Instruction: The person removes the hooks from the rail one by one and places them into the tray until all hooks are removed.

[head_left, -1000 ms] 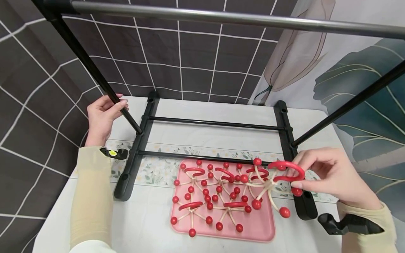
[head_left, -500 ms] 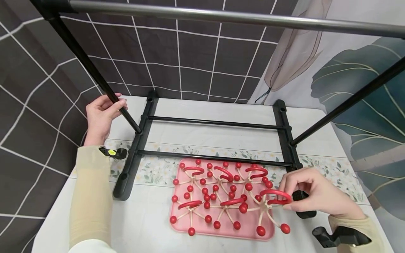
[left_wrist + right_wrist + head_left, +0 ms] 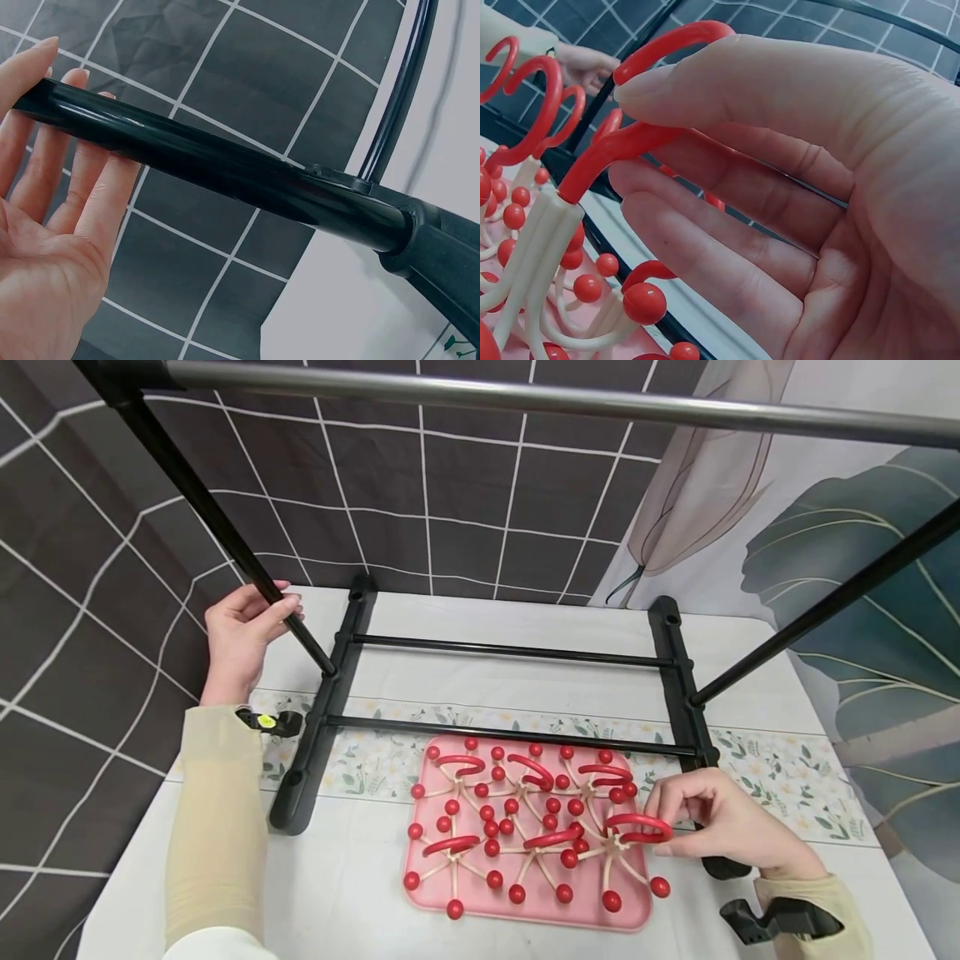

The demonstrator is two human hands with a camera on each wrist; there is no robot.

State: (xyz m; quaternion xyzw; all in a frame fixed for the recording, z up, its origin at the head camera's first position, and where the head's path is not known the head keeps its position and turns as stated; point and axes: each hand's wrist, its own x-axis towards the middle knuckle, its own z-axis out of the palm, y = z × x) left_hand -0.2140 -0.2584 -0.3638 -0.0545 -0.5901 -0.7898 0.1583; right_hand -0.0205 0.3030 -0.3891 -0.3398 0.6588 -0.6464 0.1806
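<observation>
My right hand (image 3: 720,818) pinches the red hook (image 3: 592,161) of a small multi-arm hanger between thumb and fingers. Its cream arms (image 3: 617,864) spread out and end in red balls, over the right front part of a pink tray (image 3: 540,916). Several like hangers (image 3: 453,860) stand in that tray with their red hooks upward. At the left, my left hand (image 3: 240,639) holds the slanted black post (image 3: 210,165) of a rack, thumb on one side and fingers on the other. In the left wrist view the post runs down into a black foot (image 3: 435,259).
The rack's silver top rail (image 3: 480,406) crosses high above the table (image 3: 337,885). Two thin black crossbars (image 3: 510,650) join its feet behind the tray. A dark checked cloth (image 3: 472,485) hangs at the back and left, a patterned curtain (image 3: 862,577) at the right.
My right hand has brought the held hanger left and toward me, from over the tray's back right edge to its front right part. My left hand has stayed on the post.
</observation>
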